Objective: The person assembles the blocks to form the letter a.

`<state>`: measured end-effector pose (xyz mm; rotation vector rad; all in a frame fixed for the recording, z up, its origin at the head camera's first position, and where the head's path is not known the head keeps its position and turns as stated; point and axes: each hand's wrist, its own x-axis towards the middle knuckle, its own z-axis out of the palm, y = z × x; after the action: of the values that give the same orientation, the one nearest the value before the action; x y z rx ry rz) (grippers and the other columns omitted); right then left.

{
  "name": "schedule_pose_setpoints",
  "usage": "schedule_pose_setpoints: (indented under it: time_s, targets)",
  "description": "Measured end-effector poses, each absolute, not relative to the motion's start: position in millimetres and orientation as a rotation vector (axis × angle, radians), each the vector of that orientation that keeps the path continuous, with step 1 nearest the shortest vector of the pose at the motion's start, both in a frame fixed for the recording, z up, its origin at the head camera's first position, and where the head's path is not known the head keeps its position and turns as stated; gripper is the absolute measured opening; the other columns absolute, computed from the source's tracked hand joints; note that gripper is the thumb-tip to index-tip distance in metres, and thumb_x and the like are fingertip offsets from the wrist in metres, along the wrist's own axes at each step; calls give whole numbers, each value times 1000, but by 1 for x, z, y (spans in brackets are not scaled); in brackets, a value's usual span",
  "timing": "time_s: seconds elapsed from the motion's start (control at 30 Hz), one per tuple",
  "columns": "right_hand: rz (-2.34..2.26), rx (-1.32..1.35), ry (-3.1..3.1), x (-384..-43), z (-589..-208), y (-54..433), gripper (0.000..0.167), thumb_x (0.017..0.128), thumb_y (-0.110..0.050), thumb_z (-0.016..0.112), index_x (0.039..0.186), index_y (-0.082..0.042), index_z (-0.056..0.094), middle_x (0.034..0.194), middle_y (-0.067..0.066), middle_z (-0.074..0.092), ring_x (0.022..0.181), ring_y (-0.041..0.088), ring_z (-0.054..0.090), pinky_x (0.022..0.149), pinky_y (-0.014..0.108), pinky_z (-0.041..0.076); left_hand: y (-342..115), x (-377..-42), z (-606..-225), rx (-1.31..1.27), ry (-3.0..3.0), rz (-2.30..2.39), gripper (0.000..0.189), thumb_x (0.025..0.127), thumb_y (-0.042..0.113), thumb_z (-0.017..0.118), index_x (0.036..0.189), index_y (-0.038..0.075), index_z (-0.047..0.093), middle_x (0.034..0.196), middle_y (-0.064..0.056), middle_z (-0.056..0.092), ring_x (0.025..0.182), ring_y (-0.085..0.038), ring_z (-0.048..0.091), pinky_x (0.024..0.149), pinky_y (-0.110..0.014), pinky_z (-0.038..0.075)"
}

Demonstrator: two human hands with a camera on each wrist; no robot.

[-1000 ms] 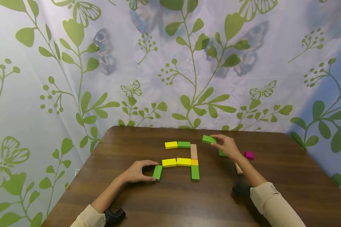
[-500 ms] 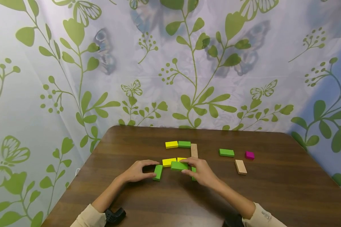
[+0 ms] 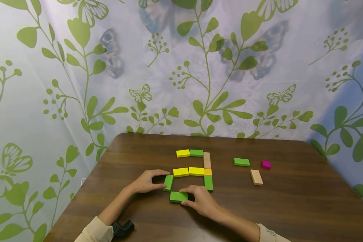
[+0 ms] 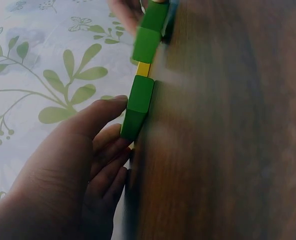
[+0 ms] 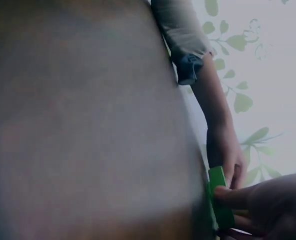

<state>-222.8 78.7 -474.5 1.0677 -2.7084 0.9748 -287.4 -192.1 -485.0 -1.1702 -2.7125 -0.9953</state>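
Observation:
My left hand [image 3: 146,182] pinches a green block [image 3: 168,183] by its two ends, thumb at the near end and fingers at the far end. Lower and to the right, my right hand [image 3: 202,201] grips another green block [image 3: 176,197], turned crosswise, close to the near end of the first. In the right wrist view my thumb lies on that green block [image 5: 221,197]. A yellow block [image 3: 180,172], a second yellow block [image 3: 196,171], a small orange block [image 3: 207,171] and an upright-running green block [image 3: 208,183] form a line and corner behind.
Farther back lie a yellow block [image 3: 183,153], a green block [image 3: 196,153] and a plain wooden block [image 3: 207,160]. At the right are a loose green block [image 3: 241,162], a magenta block [image 3: 266,164] and a wooden block [image 3: 256,177]. A patterned curtain [image 3: 157,74] hangs behind the table [image 3: 278,208].
My right hand has carried a green block from the back right, over the yellow row, down to the near side of the arrangement. My left hand stays at its green block.

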Motion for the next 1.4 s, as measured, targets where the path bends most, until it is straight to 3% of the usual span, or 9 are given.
schedule_pose_setpoints:
  time_s: [0.4,1.0,1.4]
  targets:
    - [1014,1057,-2641,-221,-484,72,37,76,-27,76,108,-9,69,99,-3,67,77,6,49,65,19,43,-191,-286,-484,-1181,-2706,-1005,51,87,42,62,129,13,55,125,2,56,115,-15,51,93,-41,43]
    - [1053,955,-2603,-214,-489,66,41,72,-34,78,104,-10,70,91,-4,63,72,7,47,61,18,42,-190,-286,-484,-1164,-2719,-1000,51,87,42,61,129,14,56,126,4,56,115,-14,51,93,-40,42]
    - [1037,969,-2635,-210,-487,67,54,71,-35,79,114,-6,66,95,-2,62,75,7,48,63,19,44,-191,-288,-485,-1167,-2719,-991,51,87,42,61,129,15,55,126,4,56,116,-14,50,93,-40,42]
